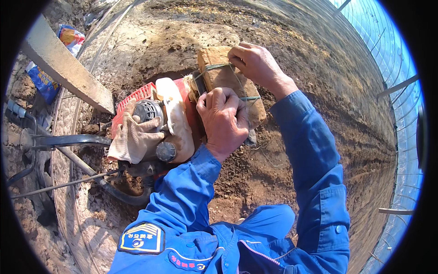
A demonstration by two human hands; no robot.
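Tan, rough-faced block (228,80), brick-shaped and crumbly at the edges, sat lashed with thin green cord (218,67) against the red-and-cream small engine (175,119); the left hand (223,119) was clamped over its near end, fingers curled and pressed together, while the right hand (255,64) pinched the cord at the far top corner. Risk as judged: the cord could slip off a worn corner or bite into a finger if pulled hard, and the block might slide. Around it lay a soiled cloth glove (132,137), black metal handlebars (68,141) and dry, clodded soil (255,173).

Both hands (237,91) tying green string (218,67) round brown block (232,82), small engine (169,121) beside
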